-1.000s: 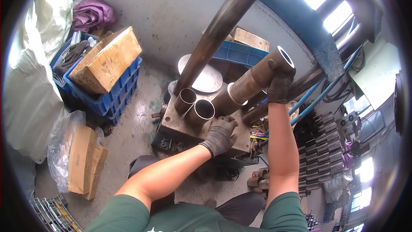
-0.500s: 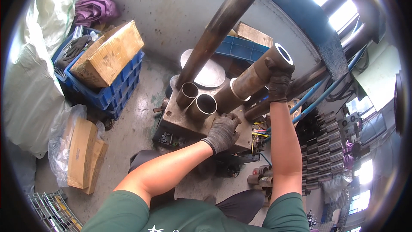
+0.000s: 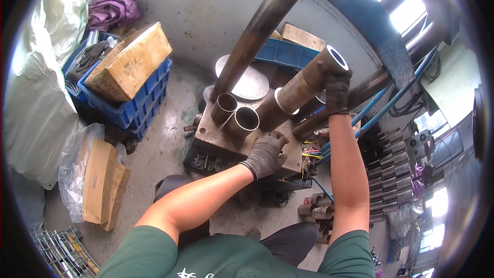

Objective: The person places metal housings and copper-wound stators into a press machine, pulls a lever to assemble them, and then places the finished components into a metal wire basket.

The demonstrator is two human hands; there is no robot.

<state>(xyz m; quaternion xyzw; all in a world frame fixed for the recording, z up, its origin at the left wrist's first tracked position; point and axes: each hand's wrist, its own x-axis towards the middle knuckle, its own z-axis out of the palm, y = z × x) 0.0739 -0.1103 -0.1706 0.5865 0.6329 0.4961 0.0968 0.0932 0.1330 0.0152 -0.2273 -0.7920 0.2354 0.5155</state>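
Note:
My right hand (image 3: 337, 90), in a dark grey work glove, wraps round the upper end of a brown metal tube (image 3: 309, 80). This tube stands on a thicker dark cylinder (image 3: 270, 112), with a pale ring (image 3: 282, 102) at the joint. In a matching glove, my left hand (image 3: 266, 155) rests on the steel plate (image 3: 203, 131) of a machine, its fingers lying slightly bent on the surface. Two shorter open-topped tubes stand left of the cylinder: a narrower one (image 3: 224, 109) and a wider one (image 3: 243, 123).
A thick steel column (image 3: 257, 31) rises behind the tubes, beside a pale oval disc (image 3: 249, 82). Blue hoses (image 3: 383, 108) run along the right. Stacked metal tubes (image 3: 388, 175) stand beyond my right arm. Blue crates (image 3: 154, 98) with a cardboard box (image 3: 131, 67) are at left.
My right hand keeps its hold on the tube, with its wrist and forearm swung slightly to the right. My left hand stays on the plate. The view has shifted a little.

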